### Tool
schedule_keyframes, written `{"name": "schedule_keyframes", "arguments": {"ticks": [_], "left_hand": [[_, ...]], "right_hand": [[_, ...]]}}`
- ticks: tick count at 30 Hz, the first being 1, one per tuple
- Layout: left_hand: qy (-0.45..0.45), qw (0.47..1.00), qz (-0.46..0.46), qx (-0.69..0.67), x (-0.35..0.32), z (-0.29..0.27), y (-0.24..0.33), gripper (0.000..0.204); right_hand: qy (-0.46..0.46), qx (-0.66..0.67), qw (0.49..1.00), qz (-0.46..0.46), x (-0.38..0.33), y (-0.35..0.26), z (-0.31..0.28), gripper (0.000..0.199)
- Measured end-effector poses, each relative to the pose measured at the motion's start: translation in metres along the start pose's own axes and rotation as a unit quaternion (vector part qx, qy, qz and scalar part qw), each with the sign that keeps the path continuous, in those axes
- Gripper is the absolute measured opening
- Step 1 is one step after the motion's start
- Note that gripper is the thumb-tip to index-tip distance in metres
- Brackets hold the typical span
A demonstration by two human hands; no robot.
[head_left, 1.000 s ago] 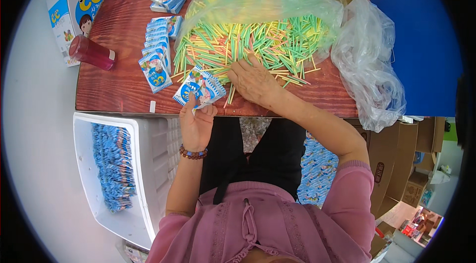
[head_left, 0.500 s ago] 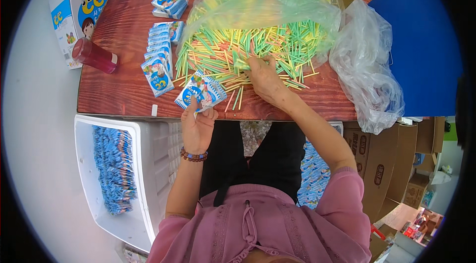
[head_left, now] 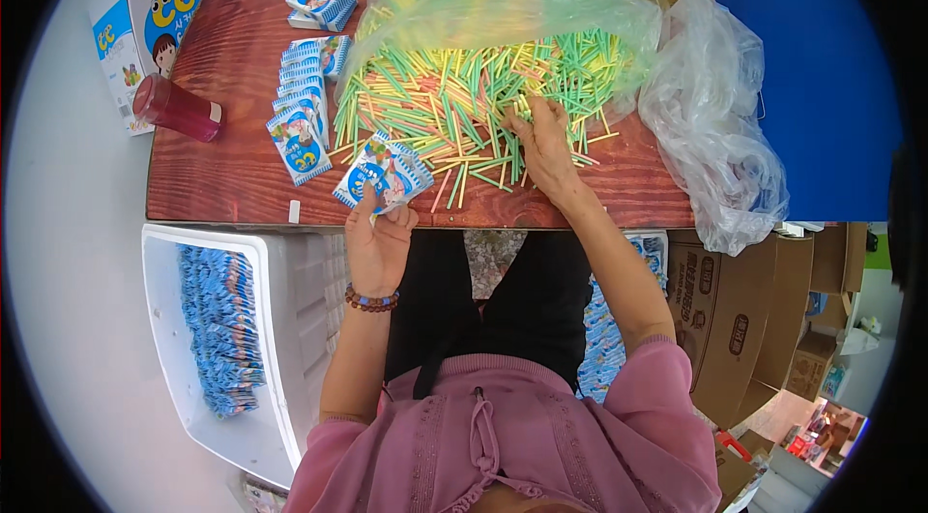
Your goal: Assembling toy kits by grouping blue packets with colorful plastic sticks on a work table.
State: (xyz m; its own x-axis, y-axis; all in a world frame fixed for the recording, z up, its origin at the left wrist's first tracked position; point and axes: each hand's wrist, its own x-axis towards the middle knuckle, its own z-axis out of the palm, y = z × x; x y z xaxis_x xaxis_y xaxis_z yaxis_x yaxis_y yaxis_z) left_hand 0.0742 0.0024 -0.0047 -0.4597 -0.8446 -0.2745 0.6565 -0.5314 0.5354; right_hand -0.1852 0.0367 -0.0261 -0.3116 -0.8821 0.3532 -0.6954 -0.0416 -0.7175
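My left hand [head_left: 379, 234] pinches a few small blue-and-white packets [head_left: 389, 175] near the table's front edge. Over at the pile of thin coloured sticks [head_left: 435, 107], yellow, green and pink, my right hand [head_left: 543, 150] has its fingers closed round a small bunch of sticks [head_left: 522, 109]. The pile spills from a large clear plastic bag [head_left: 522, 15], and some sticks lie loose on the wood. Left of the pile, an overlapping row of packets [head_left: 304, 107] lies on the table, with a short stack of packets [head_left: 322, 2] behind it.
A red-lidded jar [head_left: 179, 108] and printed display boxes [head_left: 166, 5] stand at the far left. Crumpled clear plastic [head_left: 710, 126] hangs over the right table edge. Below are a white bin [head_left: 280, 339] of packets and cardboard boxes [head_left: 725, 320].
My right hand has moved a little to the right and forward over the pile, shifting some sticks. My left hand keeps its hold on the packets.
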Motion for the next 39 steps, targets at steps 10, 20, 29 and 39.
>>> {"name": "schedule_keyframes", "arguments": {"ticks": [10,20,29,39], "left_hand": [[-0.001,1.0,0.009,-0.023,0.0,-0.005,0.001,0.021],[0.01,0.999,-0.001,-0.037,0.0,-0.008,0.003,0.023],[-0.001,0.999,0.005,-0.035,-0.001,-0.006,0.003,0.021],[-0.001,1.0,0.008,-0.009,-0.001,-0.005,0.002,0.022]], "right_hand": [[-0.158,-0.284,0.918,-0.226,0.005,-0.061,0.016,0.022],[-0.159,-0.416,0.861,-0.247,0.013,-0.073,0.033,0.006],[-0.113,-0.155,0.974,-0.123,0.022,-0.04,0.023,0.008],[0.039,0.308,0.946,0.092,0.008,-0.019,0.004,0.022]]}}
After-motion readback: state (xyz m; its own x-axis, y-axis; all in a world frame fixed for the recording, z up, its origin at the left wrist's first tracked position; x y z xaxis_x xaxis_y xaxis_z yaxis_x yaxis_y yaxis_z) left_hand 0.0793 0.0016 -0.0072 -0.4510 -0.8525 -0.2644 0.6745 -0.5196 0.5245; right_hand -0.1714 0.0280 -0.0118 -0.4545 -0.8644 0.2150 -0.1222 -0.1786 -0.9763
